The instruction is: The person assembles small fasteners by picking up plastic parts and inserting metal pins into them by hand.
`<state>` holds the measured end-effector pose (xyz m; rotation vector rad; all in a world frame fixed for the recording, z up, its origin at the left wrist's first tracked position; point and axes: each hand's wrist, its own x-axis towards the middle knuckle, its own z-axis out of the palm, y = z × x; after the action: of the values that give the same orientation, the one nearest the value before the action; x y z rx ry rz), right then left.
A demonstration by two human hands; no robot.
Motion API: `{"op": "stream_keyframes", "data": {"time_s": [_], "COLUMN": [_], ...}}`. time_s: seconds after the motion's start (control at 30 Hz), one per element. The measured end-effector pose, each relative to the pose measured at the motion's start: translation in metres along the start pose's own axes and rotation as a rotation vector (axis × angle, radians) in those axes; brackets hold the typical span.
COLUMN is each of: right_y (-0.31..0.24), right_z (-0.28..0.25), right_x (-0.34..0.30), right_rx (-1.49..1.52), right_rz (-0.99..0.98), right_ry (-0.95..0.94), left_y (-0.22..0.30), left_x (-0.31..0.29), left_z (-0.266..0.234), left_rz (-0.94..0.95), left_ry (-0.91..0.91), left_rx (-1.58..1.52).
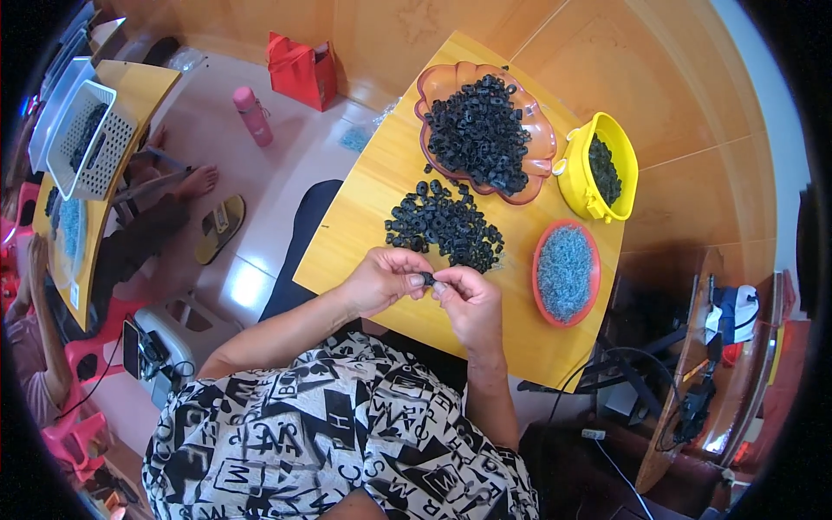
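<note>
My left hand (386,279) and my right hand (469,301) meet over the near part of the yellow table (347,238). Thumb and fingers of both pinch one small black plastic part (427,278) between them; its exact kind is too small to make out. Just beyond my hands lies a loose pile of small black parts (442,224). Farther back, an orange scalloped tray (543,143) is heaped with more of them. To the right, a red oval dish (595,286) holds many small bluish-grey metal pieces, perhaps springs.
A yellow bucket (626,147) with black parts stands at the table's right edge. On the floor at left are a pink bottle (252,116), a red bag (302,73) and a sandal (220,229). Another person sits at a table with a white basket (118,143). Cables hang at the right.
</note>
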<state>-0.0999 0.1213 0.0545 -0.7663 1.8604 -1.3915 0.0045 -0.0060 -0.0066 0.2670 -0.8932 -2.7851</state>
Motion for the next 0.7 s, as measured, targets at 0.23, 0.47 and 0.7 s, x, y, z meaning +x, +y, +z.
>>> {"op": "stream_keyframes", "data": {"time_s": [0.23,0.47,0.7], "right_y": [-0.004,-0.004,0.013], "right_z": [-0.006,-0.006,-0.028], "right_x": [0.009,0.009,0.019], "right_rx": [-0.049,-0.257,0.325], "right_rz": [0.054,-0.06,0.249], "right_ry": [-0.07,-0.063,-0.324], "left_y": [-0.004,-0.005,-0.004], "left_x": [-0.002,-0.002,-0.005], "left_z": [0.006,0.012,0.009], "left_rz": [0.023,0.028,0.047], "left_ry": [0.119,0.143,0.093], "left_rx": [0.388,0.604,0.489]}}
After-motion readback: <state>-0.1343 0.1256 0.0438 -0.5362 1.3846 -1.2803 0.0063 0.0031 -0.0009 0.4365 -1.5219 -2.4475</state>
